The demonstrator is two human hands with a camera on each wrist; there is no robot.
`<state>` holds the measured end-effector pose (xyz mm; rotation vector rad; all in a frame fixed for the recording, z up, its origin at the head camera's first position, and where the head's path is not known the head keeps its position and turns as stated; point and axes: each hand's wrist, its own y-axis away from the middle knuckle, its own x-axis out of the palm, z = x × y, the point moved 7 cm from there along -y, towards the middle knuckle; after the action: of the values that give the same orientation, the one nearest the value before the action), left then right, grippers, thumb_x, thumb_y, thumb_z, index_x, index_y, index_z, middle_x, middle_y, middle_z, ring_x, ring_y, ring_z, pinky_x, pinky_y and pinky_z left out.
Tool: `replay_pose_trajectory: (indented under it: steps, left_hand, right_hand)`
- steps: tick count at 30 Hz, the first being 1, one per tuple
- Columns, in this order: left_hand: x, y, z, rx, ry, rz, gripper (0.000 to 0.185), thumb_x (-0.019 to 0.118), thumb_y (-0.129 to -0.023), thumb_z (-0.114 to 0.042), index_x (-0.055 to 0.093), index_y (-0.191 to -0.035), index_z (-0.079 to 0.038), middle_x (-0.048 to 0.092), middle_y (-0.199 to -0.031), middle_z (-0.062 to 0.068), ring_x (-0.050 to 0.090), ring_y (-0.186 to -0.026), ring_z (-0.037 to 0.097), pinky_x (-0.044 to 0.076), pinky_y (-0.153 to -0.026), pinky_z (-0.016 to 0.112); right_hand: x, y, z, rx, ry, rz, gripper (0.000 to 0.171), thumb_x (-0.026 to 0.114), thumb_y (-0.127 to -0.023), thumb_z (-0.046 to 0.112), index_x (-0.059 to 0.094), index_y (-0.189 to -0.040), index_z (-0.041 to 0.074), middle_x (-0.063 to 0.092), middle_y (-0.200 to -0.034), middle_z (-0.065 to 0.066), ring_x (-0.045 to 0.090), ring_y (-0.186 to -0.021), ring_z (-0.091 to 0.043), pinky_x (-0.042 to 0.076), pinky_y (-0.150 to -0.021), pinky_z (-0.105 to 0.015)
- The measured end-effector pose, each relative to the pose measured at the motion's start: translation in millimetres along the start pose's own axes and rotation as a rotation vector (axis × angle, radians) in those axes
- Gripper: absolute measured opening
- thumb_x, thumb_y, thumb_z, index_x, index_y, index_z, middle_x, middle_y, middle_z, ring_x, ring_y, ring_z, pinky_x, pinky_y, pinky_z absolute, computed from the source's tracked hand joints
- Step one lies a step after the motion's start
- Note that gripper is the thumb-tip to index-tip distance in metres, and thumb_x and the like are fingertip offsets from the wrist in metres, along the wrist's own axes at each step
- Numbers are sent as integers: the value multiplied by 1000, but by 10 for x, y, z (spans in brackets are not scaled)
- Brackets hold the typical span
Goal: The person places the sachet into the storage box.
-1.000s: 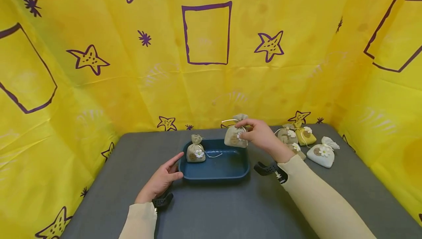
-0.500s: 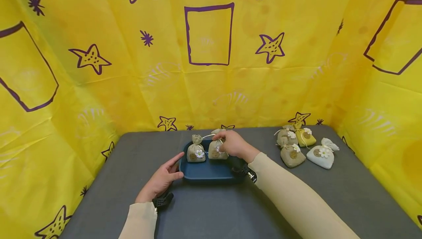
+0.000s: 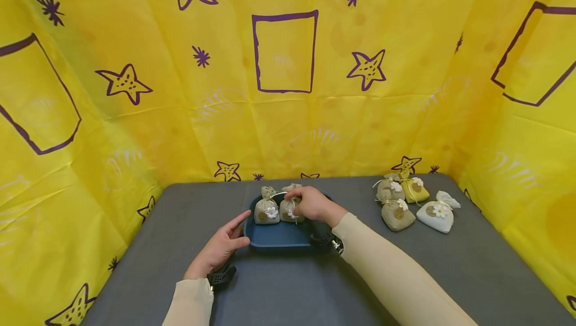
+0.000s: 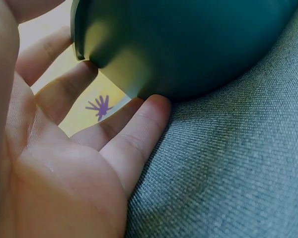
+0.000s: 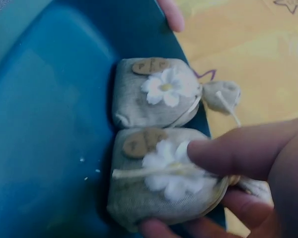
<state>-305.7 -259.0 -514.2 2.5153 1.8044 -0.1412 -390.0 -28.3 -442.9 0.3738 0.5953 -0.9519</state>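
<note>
My right hand (image 3: 316,205) pinches a beige drawstring sachet (image 5: 131,193) near its tied neck, thumb over its white fabric flower. This sachet stands in a blue tray (image 3: 279,238), right up against another beige sachet (image 3: 266,212) with the same flower and a round brown tag. Both rest toward the tray's far wall. At the tray's left end, my left hand (image 3: 219,247) has its fingers extended, with fingertips (image 4: 156,104) touching the outer wall.
Off to the right on the grey table (image 3: 288,291) lie two more beige sachets, the nearer one (image 3: 398,216) in front, beside a yellow sachet (image 3: 415,190) and a white sachet (image 3: 436,216). A yellow patterned cloth (image 3: 283,136) encloses the back and sides.
My right hand has carried the beige sachet left and down, from above the tray's right end to beside the first sachet. The left hand has stayed at the tray's left end.
</note>
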Motion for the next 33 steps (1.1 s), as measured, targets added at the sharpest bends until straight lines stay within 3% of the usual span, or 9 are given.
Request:
replay_pose_trajectory:
  steps: [2,11,16,20,23,26,29,33]
  left_hand:
    - [1,-8,-1,2,-9,0,72,65,-97,-7,28,-159,-14,11,-164,12,14,-147,35,34,-107,39]
    - [2,-4,3,2,1,1,71,64,-98,-7,28,-159,-15,10,-164,14,15,-147,36,34,-107,41]
    - [1,-5,2,4,0,4,71,64,-98,-7,28,-159,-14,11,-164,14,16,-147,36,34,-107,42]
    - [2,-2,7,1,-5,3,71,65,-98,-7,28,-159,-14,12,-164,14,16,-147,35,35,-107,38]
    - [4,2,14,-1,5,8,71,64,-98,-7,27,-159,-12,12,-164,14,15,-147,34,37,-106,33]
    - [5,8,19,0,25,10,71,62,-98,-5,26,-159,-10,12,-164,16,17,-147,34,40,-103,29]
    - [9,12,12,6,45,9,71,62,-98,-3,25,-159,-9,13,-163,17,18,-147,34,41,-101,26]
    - [26,-1,-6,22,58,16,71,62,-98,-4,24,-159,-8,13,-163,19,19,-146,35,42,-101,26]
  right_hand:
    - [-9,8,-11,-6,-16,-9,42,71,-85,-3,70,-125,13,53,-142,-7,46,-131,-28,47,-77,-35]
    - [-115,108,15,-26,-122,-111,47,67,-82,-10,72,-123,12,52,-143,-10,46,-131,-33,46,-76,-36]
    - [-234,220,-43,24,-230,-186,48,69,-84,-4,70,-127,17,53,-143,-7,49,-127,-37,51,-82,-41]
    - [-381,394,-95,45,-489,-286,48,68,-87,-3,65,-133,11,50,-143,-14,53,-123,-36,52,-89,-47]
    - [-528,584,-143,7,-751,-339,50,66,-91,-4,56,-140,3,46,-145,-19,52,-125,-36,49,-94,-50]
    - [-708,787,-235,-56,-922,-350,53,64,-94,-4,48,-144,-1,43,-146,-21,44,-131,-40,48,-96,-52]
    - [-885,987,-358,-93,-945,-298,58,63,-95,-3,42,-149,3,35,-153,-19,36,-137,-41,47,-96,-54]
    - [-1116,1242,-588,-94,-840,-220,66,64,-96,-1,36,-154,9,22,-159,-17,40,-134,-32,47,-96,-52]
